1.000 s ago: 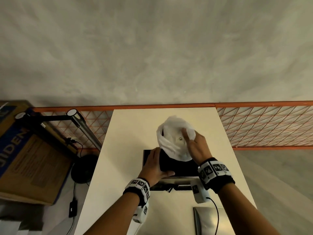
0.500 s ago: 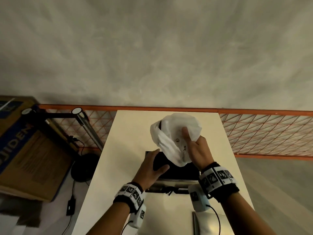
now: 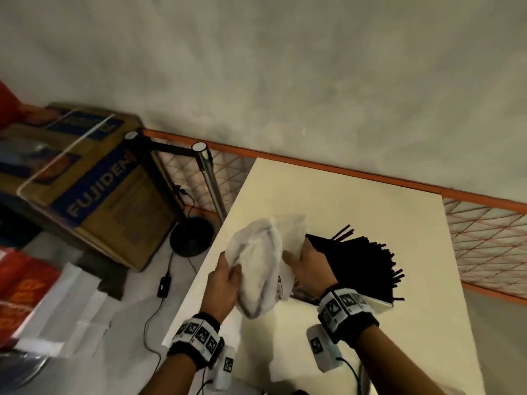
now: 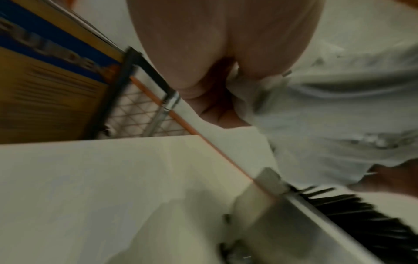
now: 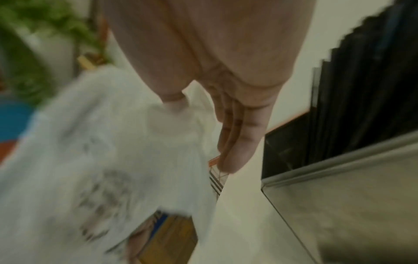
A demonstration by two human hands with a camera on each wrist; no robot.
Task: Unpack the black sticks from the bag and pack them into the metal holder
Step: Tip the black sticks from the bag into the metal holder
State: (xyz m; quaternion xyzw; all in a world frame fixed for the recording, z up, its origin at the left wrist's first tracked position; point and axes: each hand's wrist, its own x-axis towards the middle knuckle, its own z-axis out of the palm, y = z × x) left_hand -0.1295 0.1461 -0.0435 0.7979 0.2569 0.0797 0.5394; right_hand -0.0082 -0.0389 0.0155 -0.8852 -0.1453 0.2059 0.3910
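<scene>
The cream table [image 3: 356,212] stretches out ahead of me, its far edge running along an orange-framed mesh fence [image 3: 484,238] under a grey wall. Down to my left on the floor sits a big cardboard box [image 3: 94,192] printed FUJIDEN, with a black stand [image 3: 191,236] on a round base just beside the table's corner. On the table, to the right of my hands, the metal holder [image 5: 353,205] stands with the black sticks [image 3: 362,266] packed into it, their ends fanning out unevenly above its rim. Over the table's left part I hold the white plastic bag [image 3: 259,269] crumpled between both hands. My left hand [image 3: 224,283] grips its near left side, fingers and thumb curled into the plastic. My right hand [image 3: 309,267] pinches the bag's right edge between thumb and fingers, just beside the sticks.
</scene>
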